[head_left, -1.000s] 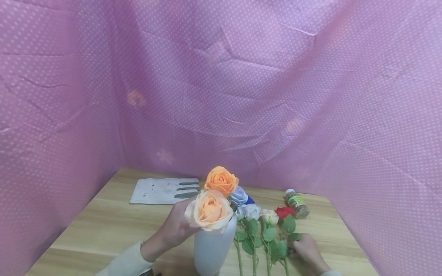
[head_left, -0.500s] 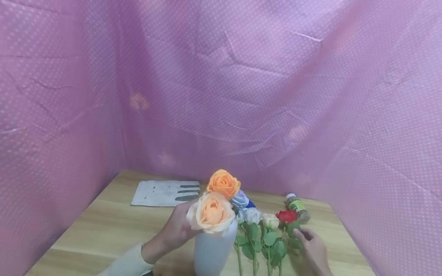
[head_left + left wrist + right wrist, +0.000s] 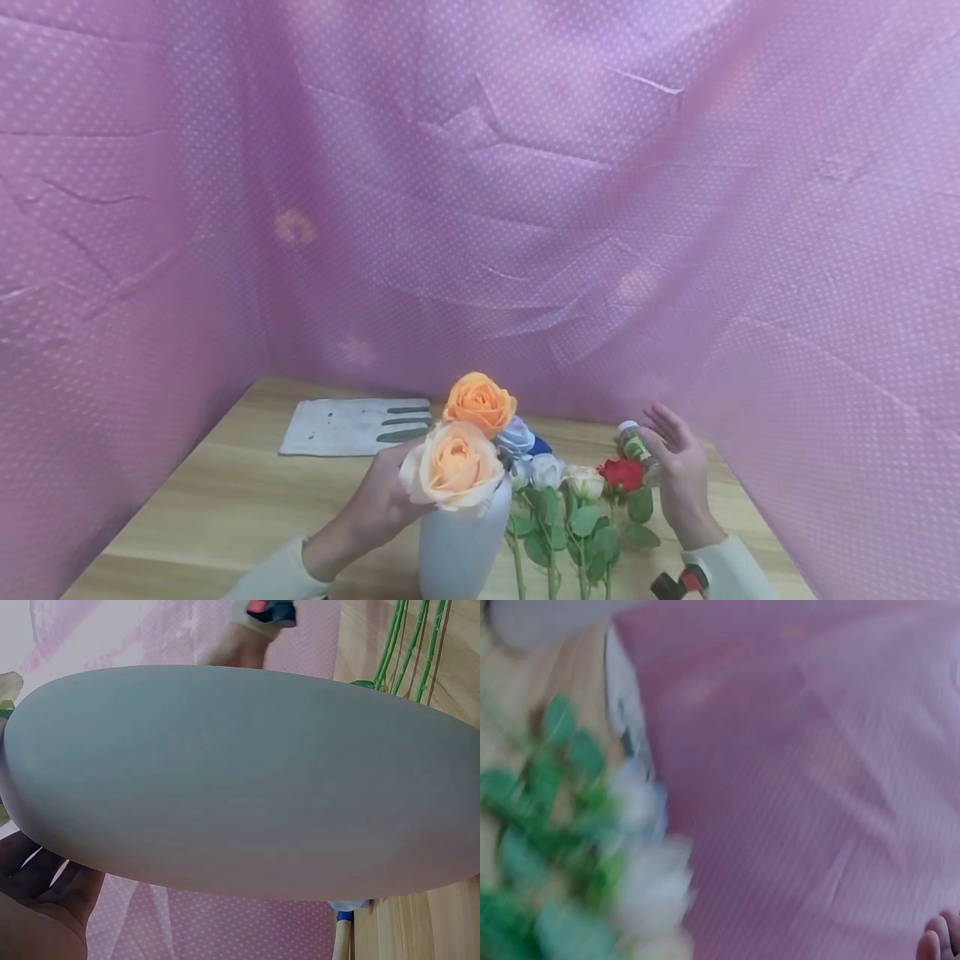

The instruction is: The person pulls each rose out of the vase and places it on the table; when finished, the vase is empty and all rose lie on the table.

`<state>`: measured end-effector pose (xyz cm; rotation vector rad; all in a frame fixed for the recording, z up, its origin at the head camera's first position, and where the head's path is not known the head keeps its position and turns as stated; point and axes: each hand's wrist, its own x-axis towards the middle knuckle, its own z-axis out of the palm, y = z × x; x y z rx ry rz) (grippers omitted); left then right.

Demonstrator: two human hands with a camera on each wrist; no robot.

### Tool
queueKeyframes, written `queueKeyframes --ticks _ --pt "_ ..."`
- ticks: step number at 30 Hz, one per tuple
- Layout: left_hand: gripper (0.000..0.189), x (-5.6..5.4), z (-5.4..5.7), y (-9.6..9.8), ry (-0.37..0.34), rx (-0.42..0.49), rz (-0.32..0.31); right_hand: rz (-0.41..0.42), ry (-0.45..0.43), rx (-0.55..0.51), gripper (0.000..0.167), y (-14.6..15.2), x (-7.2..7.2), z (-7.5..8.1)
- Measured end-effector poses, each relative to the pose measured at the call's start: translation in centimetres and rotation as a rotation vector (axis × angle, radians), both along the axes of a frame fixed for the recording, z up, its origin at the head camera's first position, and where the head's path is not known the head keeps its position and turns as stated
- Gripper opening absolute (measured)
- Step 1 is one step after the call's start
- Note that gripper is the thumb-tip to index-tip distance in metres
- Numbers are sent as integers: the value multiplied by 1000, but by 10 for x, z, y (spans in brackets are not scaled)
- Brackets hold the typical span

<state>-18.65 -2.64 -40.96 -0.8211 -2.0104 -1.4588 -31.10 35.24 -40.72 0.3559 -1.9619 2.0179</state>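
A pale vase (image 3: 463,550) stands near the table's front, its base out of the head view. My left hand (image 3: 382,500) grips it near the top, partly hidden by a peach rose (image 3: 457,467). An orange rose (image 3: 480,404) also rises at the vase's mouth. In the left wrist view the vase (image 3: 240,780) fills most of the picture, with fingers bent round its mouth end. My right hand (image 3: 681,479) is raised, fingers extended and holding nothing, just right of a red rose (image 3: 621,475). Only its fingertips (image 3: 934,941) show in the right wrist view.
Beside the red rose lie a cream rose (image 3: 583,482) and a pale blue rose (image 3: 546,472), stems toward me. A bluish rose (image 3: 516,435) sits behind the vase. A small jar (image 3: 632,442) lies at back right, a white-and-green glove (image 3: 337,427) at back left. Pink cloth (image 3: 465,208) hangs around the table (image 3: 217,500).
My right hand has let go of the red rose's stem and lifted up and away, its fingers straightening. The red rose stays lying beside the others. My left hand keeps its grip on the vase.
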Motion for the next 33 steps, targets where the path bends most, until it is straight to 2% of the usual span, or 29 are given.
queueKeyframes --ticks 4,8,10,13,16,18,23,28,33 --pt "46 2 0 0 9 -6 2 219 103 57 54 -37 6 17" --pt "46 3 0 3 4 -4 4 470 153 180 54 -70 16 22" --pt "46 3 1 4 6 -9 11 615 147 223 54 -85 22 23" --pt "47 4 1 5 4 -11 17 758 127 289 57 -102 34 23" --pt "47 4 1 7 21 -19 34 797 95 278 57 -115 43 24" --pt "46 5 1 8 27 -21 44 808 76 228 56 -121 48 24" --pt "47 3 3 8 12 -14 43 783 28 145 52 -131 52 30" --pt "44 1 5 9 18 -17 55 727 27 154 49 -136 52 38" --pt "45 -3 6 11 18 -8 38 676 7 209 47 -138 50 45"
